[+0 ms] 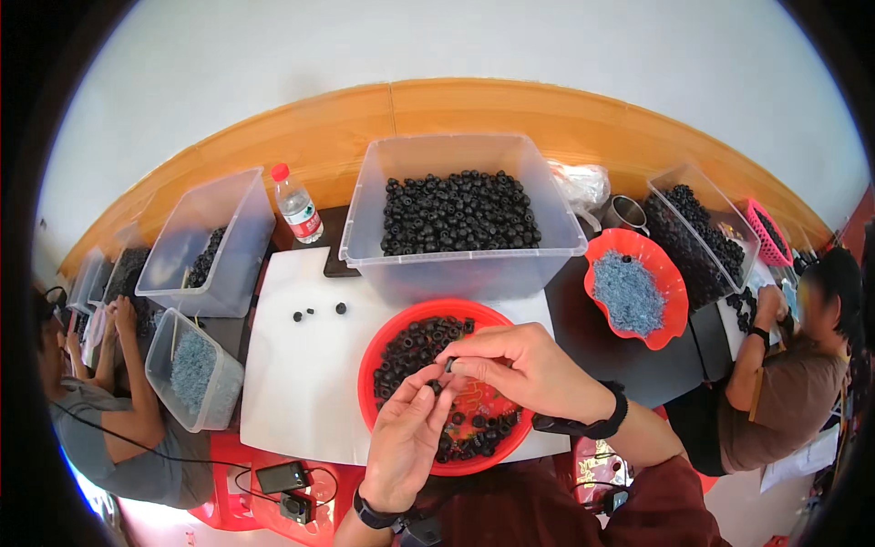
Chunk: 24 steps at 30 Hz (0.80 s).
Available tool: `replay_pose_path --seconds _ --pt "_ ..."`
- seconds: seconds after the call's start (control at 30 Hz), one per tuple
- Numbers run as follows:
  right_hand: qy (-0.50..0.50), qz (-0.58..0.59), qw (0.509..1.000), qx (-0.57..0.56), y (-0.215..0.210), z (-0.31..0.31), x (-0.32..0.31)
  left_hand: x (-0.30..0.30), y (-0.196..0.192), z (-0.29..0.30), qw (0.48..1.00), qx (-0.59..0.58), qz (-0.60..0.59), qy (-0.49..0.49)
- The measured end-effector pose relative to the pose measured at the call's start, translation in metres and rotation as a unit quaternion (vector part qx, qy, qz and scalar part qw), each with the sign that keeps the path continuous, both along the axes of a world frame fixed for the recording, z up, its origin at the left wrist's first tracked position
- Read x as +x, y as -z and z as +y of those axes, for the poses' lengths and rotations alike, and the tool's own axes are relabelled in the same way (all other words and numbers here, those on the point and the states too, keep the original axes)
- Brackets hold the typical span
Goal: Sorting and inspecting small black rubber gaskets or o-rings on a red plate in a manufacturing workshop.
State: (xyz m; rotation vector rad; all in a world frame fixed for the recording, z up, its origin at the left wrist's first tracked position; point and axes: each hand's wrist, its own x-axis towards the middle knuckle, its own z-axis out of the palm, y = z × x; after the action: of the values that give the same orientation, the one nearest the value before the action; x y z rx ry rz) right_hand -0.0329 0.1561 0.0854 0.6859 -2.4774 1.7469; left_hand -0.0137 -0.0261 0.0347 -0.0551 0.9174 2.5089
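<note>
Both my hands are over a round red basin (367,387) that holds many black ring-like plastic parts (401,356). My left hand (401,447) is closed, with a small black plastic part (435,387) pinched between thumb and fingertips. Just above it, my right hand (538,372) pinches another small black piece (449,364), its exact shape too small to make out. The two pieces are close together but apart. Under the basin lies a white foam sheet (301,383), with three loose black parts (341,308) on its left side.
A large clear bin (465,273) of black parts stands behind the basin. At right are a red scalloped bowl (674,296) of bluish small pieces and a metal mug (625,214). A bottle (299,208) and a clear tub (223,392) stand left. People work on both sides.
</note>
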Motion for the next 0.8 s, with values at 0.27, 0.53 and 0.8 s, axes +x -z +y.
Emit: replay_pose_path --seconds 0.27,0.53,0.8 --pt "-0.030 0.038 0.998 -0.048 -0.021 0.009 -0.019 -0.023 -0.032 -0.002 0.999 -0.024 0.042 -0.009" --pt "0.030 0.124 0.991 -0.039 -0.025 0.034 -0.040 -0.068 -0.045 0.026 0.999 0.034 0.029 0.028" --pt "0.100 0.172 0.977 -0.073 -0.023 0.044 -0.063 -0.099 -0.058 0.049 0.997 0.033 0.035 0.056"
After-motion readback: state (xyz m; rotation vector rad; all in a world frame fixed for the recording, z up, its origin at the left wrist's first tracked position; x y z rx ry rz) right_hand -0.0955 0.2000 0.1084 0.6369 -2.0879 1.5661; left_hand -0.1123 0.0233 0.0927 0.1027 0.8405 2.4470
